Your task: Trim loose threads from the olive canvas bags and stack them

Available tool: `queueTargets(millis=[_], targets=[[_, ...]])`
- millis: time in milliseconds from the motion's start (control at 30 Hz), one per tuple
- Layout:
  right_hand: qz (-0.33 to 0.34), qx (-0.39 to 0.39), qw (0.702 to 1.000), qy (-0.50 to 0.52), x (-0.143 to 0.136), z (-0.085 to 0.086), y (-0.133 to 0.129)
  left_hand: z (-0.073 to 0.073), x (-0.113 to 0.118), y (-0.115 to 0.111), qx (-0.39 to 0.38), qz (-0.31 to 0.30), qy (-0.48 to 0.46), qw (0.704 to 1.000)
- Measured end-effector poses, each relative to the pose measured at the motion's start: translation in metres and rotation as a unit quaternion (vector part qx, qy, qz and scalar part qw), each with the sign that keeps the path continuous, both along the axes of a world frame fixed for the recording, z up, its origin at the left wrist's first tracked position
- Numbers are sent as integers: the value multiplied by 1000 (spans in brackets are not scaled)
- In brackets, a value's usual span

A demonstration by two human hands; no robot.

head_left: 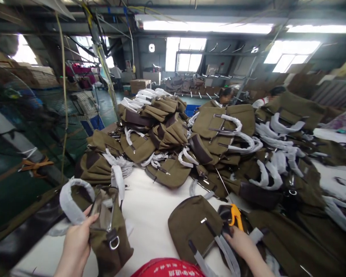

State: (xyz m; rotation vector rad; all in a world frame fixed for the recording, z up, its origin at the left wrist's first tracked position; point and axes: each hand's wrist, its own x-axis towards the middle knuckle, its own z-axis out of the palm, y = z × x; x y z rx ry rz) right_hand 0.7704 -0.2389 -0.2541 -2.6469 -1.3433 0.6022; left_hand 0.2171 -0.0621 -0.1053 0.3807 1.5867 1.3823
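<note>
My left hand (79, 234) is closed on the edge of an olive bag (109, 234) standing at the lower left, with a wrapped handle looped above it and a metal D-ring on its side. At the lower right my right hand (239, 238) is closed at the side of another olive bag (193, 227), which lies on the white table (147, 215). An orange-handled tool (235, 217) with a thin metal shaft sticks up just beyond the right fingers. Whether those fingers hold the tool or the bag cannot be made out.
Olive bags with wrapped handles pile up along the table's far side (168, 169) and right side (300, 238). A metal pole (20, 146) slants at the left. Two people (226, 96) are partly visible behind the pile. Something red (167, 269) is at the bottom edge.
</note>
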Motion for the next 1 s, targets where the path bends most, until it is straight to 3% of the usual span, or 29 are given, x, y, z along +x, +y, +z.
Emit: queueTargets(millis=[67,133,233,333,400,467,567,667,733,800,900,1000], targets=[[0,-31,999,-11,-11,-18,-8,2,-1,2,14,-32,76,996],[8,-51,999,-15,-17,-31,-17,6,-3,2,12,-63,219,974],[18,-68,998,-6,-20,-38,-25,13,-4,-1,4,-116,457,882],[24,-75,997,-3,-22,-38,-24,15,2,-5,47,-163,608,776],[24,-73,997,-6,-25,-37,-20,11,5,-7,81,-187,678,706],[23,-68,997,9,-25,-35,-15,4,6,-7,93,-213,719,656],[24,-54,997,49,-19,-26,-4,-17,4,-11,52,-288,713,638],[-12,11,997,71,-12,2,10,-46,3,-22,-31,-446,617,648],[-21,85,994,70,-15,34,20,-63,6,-30,-67,-549,531,642],[20,160,985,56,-27,73,30,-70,11,-33,-62,-589,478,649],[132,217,967,21,-54,132,43,-50,27,-27,12,-547,472,691],[227,171,959,-26,-85,180,57,2,52,-25,123,-468,525,701]])
